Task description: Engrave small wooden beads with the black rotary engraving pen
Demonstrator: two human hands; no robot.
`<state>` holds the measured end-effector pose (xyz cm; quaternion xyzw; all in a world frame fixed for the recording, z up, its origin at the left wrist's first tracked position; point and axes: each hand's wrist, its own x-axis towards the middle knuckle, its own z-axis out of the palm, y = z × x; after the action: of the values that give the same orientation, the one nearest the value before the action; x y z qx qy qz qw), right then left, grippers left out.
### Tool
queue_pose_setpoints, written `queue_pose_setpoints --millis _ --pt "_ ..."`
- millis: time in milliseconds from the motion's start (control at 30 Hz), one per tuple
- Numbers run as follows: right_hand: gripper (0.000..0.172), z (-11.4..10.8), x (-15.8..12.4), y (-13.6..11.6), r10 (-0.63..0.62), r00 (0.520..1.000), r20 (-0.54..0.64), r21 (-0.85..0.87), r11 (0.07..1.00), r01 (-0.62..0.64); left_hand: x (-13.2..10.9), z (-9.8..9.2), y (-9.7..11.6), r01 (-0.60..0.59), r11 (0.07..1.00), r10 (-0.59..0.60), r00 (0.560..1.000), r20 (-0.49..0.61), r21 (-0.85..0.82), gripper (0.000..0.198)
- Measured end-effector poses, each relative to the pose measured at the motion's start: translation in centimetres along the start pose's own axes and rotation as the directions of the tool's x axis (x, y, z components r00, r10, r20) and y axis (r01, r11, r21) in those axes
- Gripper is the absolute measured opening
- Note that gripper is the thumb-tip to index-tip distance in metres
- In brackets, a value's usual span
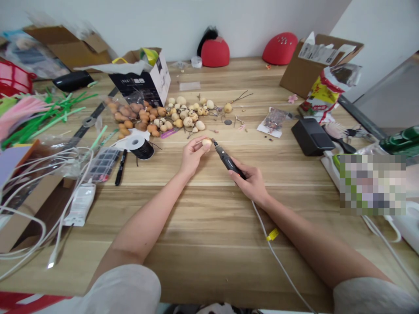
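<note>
Between the fingertips of my left hand (192, 156) is a small pale gourd (206, 142). My right hand (250, 179) is wrapped round a black rotary tool (227, 160), whose tip points at the gourd, touching it or very close to it. A white cord (266, 242) with a yellow tag runs from the tool down to the table's front edge. Beyond my hands lies a heap of pale little gourds (188, 121), some with dark markings. Brown ones (134, 114) are piled to its left, partly in a clear bag.
At left are a spool of black cord (141, 147), a black marker (121, 168), a compartment box (103, 165) and tangled white cables (42, 222). A black-and-white carton (139, 83) stands behind. To the right are a small packet (273, 122), a black box (312, 136) and a snack bag (324, 93).
</note>
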<state>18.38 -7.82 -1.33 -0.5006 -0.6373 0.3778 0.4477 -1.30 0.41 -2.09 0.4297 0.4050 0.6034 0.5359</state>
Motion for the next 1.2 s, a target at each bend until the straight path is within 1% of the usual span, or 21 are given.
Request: queue_pose_setpoints --millis 133,267,433,733,867,967,1200 --pt "0.044 0.03 -0.03 0.13 -0.02 1.0 -0.008 -0.01 1.0 0.02 0.02 0.03 -0.05 -0.007 1.0 0.007 1.0 -0.011 0.009 0.054" --pt "0.042 0.07 -0.05 0.25 -0.066 0.998 -0.007 0.001 0.998 0.066 -0.03 0.18 0.04 -0.002 1.0 0.002 1.0 -0.014 -0.007 0.054" --pt "0.041 0.12 -0.02 0.19 -0.038 0.999 -0.012 0.011 0.999 0.039 -0.07 0.34 0.15 0.004 1.0 -0.005 1.0 -0.026 -0.031 0.051" --pt "0.04 0.16 -0.03 0.17 -0.044 0.999 -0.016 0.014 0.999 0.044 -0.12 0.26 0.18 0.015 1.0 -0.016 1.0 -0.026 -0.022 0.054" --pt "0.042 0.17 -0.04 0.21 -0.017 1.0 -0.022 0.018 1.0 0.017 -0.13 0.27 0.2 0.018 1.0 -0.018 0.999 -0.032 -0.015 0.053" --pt "0.041 0.18 -0.06 0.2 -0.035 0.999 -0.018 0.013 0.999 0.036 -0.16 0.31 0.27 0.018 1.0 -0.019 0.999 -0.028 -0.019 0.054" --pt "0.04 0.13 -0.05 0.08 -0.034 0.999 -0.022 0.004 0.999 0.034 -0.24 0.45 0.45 0.02 0.999 -0.02 0.999 -0.033 -0.027 0.051"
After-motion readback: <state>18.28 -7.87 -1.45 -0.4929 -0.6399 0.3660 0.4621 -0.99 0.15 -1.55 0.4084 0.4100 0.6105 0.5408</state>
